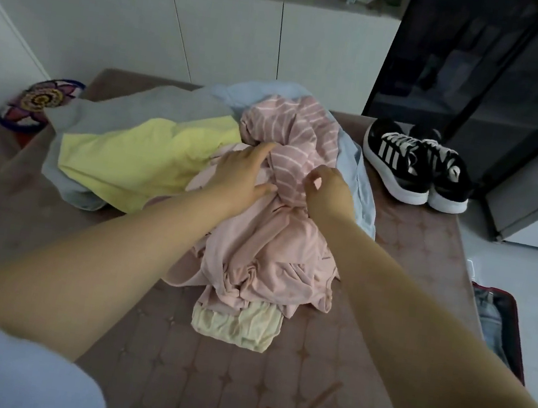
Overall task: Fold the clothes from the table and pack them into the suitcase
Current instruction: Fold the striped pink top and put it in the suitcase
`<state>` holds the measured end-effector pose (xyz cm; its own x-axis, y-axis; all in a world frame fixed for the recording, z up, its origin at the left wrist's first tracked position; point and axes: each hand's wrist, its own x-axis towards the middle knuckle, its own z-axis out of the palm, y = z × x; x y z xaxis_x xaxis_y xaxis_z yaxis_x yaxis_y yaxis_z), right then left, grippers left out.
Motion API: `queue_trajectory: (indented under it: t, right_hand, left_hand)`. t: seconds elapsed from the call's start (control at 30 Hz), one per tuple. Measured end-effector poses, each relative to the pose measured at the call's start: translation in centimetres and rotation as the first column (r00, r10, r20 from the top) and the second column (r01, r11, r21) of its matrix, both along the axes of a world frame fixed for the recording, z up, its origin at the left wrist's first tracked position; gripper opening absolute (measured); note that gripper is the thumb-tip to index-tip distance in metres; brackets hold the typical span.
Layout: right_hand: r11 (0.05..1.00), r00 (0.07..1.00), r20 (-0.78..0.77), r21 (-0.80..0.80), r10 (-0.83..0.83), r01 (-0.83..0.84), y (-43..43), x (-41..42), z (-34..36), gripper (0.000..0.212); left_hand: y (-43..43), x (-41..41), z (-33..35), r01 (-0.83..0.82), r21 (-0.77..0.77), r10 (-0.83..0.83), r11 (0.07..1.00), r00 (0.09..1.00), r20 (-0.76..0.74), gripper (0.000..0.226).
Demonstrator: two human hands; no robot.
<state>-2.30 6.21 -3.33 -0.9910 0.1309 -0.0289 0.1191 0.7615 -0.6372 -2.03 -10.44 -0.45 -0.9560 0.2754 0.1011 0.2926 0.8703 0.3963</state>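
Observation:
A heap of loose clothes lies on the table [167, 373]: a pink striped garment [301, 135] on top, a plain pink one [275, 249] below it, a yellow top [136, 157], a grey piece [156, 112], a light blue shirt [353, 160] and a cream piece [236, 325] at the near end. My left hand [240, 175] lies on the pile with fingers spread, touching the striped garment. My right hand [326, 191] pinches a fold of the striped fabric. The suitcase [499, 326] lies open on the floor at the right, denim inside.
A pair of black and white sneakers [418, 166] stands on the table's far right corner. White cabinets [215, 33] run along the back under a cluttered counter. A dark glass-fronted cabinet [481, 60] stands at the right. A patterned round cushion [40, 102] sits at the left.

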Motion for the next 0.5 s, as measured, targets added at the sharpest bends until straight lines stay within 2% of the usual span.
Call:
queue_trajectory:
  t: [0.07,0.1,0.17,0.23,0.27,0.3,0.37,0.4,0.5]
  right_hand:
    - [0.996,0.999,0.051,-0.094,0.015,-0.01,0.6,-0.1,0.2,0.021]
    - [0.997,0.993,0.114,-0.063,0.042,-0.035,0.6,0.2,0.1,0.03]
    - [0.982,0.971,0.203,0.11,0.127,-0.152,0.0,0.9,-0.7,0.041]
    - [0.972,0.986,0.116,0.186,0.123,-0.143,-0.1,1.2,-1.1,0.027]
    - [0.988,0.994,0.053,0.114,0.095,-0.1,0.2,1.2,-0.9,0.021]
    - [0.998,0.999,0.006,-0.041,0.053,-0.053,0.7,1.4,-0.1,0.018]
    - [0.946,0.998,-0.061,-0.323,-0.011,-0.01,2.2,2.1,2.2,0.01]
    - [0.918,0.995,-0.094,-0.396,-0.023,-0.016,2.9,2.5,3.7,0.004]
    - [0.875,0.978,-0.203,-0.48,-0.048,-0.057,5.0,5.2,7.8,0.018]
  left_hand:
    - [0.0,-0.1,0.1,-0.015,0.012,0.015,1.0,1.0,0.003,0.07]
    - [0.1,-0.1,0.2,-0.022,0.019,0.022,1.0,1.0,0.008,0.07]
    - [0.1,0.2,0.3,-0.035,0.026,0.035,0.999,0.999,0.017,0.074]
    - [0.0,0.6,0.4,-0.03,0.032,0.03,0.999,1.0,0.002,0.077]
    - [-0.2,0.8,0.6,-0.021,0.049,0.022,0.999,1.0,-0.008,0.078]
    - [-0.4,0.9,0.8,-0.013,0.07,0.014,0.997,1.0,-0.02,0.08]
    - [-0.6,1.2,1.3,0.001,0.092,0.003,0.996,0.999,-0.052,0.084]
    - [-0.6,1.3,1.6,-0.006,0.107,0.013,0.994,0.998,-0.063,0.089]
    - [0.7,2.1,2.7,-0.034,0.207,0.05,0.978,0.996,-0.072,0.106]
